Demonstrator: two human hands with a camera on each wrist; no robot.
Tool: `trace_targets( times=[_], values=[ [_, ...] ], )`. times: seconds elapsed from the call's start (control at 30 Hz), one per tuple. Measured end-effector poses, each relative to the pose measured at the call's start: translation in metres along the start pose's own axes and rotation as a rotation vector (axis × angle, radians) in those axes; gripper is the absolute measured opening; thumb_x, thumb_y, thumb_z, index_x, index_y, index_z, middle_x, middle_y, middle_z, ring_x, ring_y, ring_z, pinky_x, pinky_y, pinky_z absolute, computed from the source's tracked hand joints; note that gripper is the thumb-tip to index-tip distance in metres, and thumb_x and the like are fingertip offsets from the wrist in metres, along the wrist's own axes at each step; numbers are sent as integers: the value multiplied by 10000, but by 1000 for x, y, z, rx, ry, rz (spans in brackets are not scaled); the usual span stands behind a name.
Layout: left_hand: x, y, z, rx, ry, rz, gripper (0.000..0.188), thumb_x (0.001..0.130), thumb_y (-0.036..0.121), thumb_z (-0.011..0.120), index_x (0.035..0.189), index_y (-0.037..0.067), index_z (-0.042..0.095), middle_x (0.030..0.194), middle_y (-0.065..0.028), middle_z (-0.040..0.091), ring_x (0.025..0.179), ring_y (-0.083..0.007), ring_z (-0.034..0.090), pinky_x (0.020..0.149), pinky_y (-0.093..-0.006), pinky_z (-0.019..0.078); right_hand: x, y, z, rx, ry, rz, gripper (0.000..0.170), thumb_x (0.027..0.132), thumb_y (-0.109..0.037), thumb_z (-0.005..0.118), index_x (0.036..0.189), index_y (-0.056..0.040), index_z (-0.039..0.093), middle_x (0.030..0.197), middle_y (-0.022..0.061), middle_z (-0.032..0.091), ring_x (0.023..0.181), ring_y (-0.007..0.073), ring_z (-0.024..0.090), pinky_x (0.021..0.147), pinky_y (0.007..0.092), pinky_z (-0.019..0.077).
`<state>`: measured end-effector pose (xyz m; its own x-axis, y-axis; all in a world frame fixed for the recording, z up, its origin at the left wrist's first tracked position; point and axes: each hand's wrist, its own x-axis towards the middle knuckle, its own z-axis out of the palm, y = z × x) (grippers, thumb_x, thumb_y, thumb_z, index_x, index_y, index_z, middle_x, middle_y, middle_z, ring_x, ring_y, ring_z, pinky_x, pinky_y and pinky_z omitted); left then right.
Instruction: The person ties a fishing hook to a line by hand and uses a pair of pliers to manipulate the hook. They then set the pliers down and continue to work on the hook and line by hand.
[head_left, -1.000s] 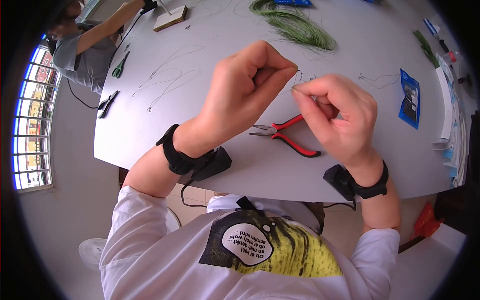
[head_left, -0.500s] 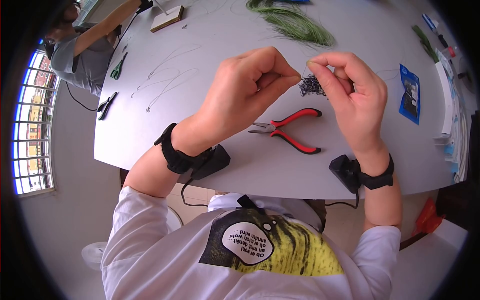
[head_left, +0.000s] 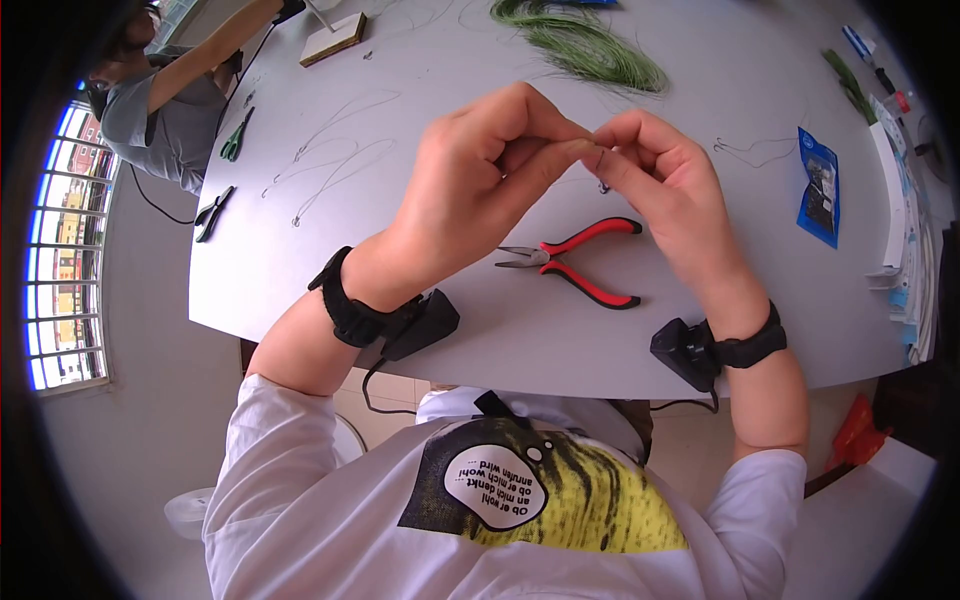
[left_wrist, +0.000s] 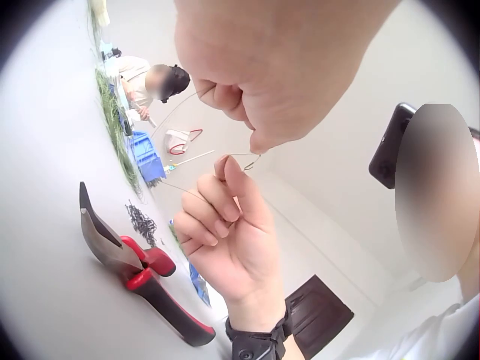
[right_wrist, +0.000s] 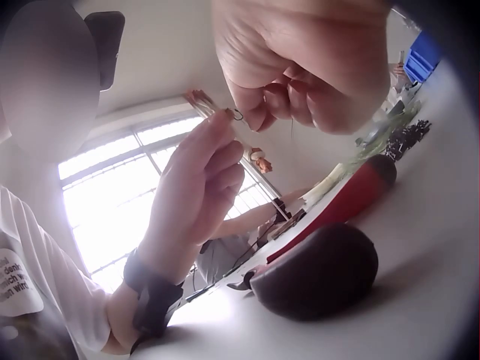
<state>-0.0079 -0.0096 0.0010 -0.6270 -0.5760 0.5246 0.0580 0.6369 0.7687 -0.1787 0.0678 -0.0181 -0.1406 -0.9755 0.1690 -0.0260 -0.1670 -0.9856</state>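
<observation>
My left hand (head_left: 465,185) pinches a small fish hook (left_wrist: 253,161) between thumb and forefinger. My right hand (head_left: 670,185) pinches a thin clear fishing line (left_wrist: 180,105) right beside it, the fingertips of both hands meeting in the head view. Below the hands, pliers (head_left: 570,262) with red and black handles lie on the table, jaws pointing left. A heap of dark hooks (left_wrist: 141,223) lies on the table beyond the pliers; the right hand mostly hides it in the head view.
A bundle of green line (head_left: 590,50) lies at the far side. Hooked lines (head_left: 330,170) and black-handled pliers (head_left: 214,212) lie at left, near green-handled pliers (head_left: 237,135). A blue packet (head_left: 819,188) lies at right. Another person (head_left: 160,100) is at the far left.
My right hand moved up and away to the right, uncovering the hook heap, then came back down to the left fingertips. The left hand stays nearly in place.
</observation>
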Motion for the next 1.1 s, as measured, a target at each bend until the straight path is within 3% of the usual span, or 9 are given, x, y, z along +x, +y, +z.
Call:
trace_targets(
  times=[0.13,0.23,0.3,0.43,0.5,0.7,0.83,0.93,1.1],
  values=[
    [0,-2,-1,2,19,-10,64,867,-10,675,861,-12,611,698,-5,593,565,-49,443,513,-210,392,-4,0,5,34,-7,2,61,878,-72,661,838,-39,630,609,-92,467,556,2,351,509,200,277],
    [0,-3,0,3,35,-27,56,865,-16,672,867,-12,616,692,-4,587,566,-50,440,514,-208,388,-9,-5,6,-139,-16,-88,80,839,-31,662,782,-44,607,582,-82,461,526,6,345,483,216,266],
    [0,-3,0,-13,49,-59,59,864,-12,673,870,-14,614,692,-8,586,564,-50,436,510,-215,384,-11,-10,7,-356,-5,-255,99,783,0,678,754,-48,598,555,-43,455,483,38,339,457,236,263],
    [-1,-3,0,13,48,-62,64,860,-3,678,864,-7,615,682,-18,569,557,-61,432,500,-230,376,-12,-21,7,-530,19,-443,105,753,3,695,759,-53,607,559,-3,466,465,82,364,444,254,285],
    [-1,-4,-1,95,-12,-54,64,853,4,683,858,1,619,675,-35,552,545,-80,440,492,-246,372,-10,-26,5,-658,74,-637,109,746,3,713,782,-59,632,577,13,491,460,108,389,440,262,309],
    [2,5,-2,184,-107,-8,78,846,13,693,846,0,616,697,-53,571,533,-114,470,489,-261,386,-9,-28,-4,-680,216,-591,122,760,17,724,835,-59,665,599,8,501,470,100,403,452,245,331],
    [2,3,-2,178,-124,18,89,838,14,702,842,-1,613,706,-54,579,538,-120,480,491,-265,393,-7,-26,-6,-580,221,-459,55,828,-14,702,853,-48,668,528,-32,377,487,48,336,462,223,292],
    [1,1,1,180,-90,64,87,824,-3,719,832,17,635,636,2,481,521,-72,370,483,-242,315,-5,-22,-6,-447,212,-312,18,861,-51,688,869,-43,673,510,-65,341,497,24,317,475,210,275],
    [2,0,-1,189,-98,150,80,823,-7,721,828,15,644,662,-3,506,527,-75,389,484,-239,320,0,-8,-6,-159,92,-69,81,888,-105,677,898,-25,676,582,-86,460,556,10,364,526,193,299]
  ],
)
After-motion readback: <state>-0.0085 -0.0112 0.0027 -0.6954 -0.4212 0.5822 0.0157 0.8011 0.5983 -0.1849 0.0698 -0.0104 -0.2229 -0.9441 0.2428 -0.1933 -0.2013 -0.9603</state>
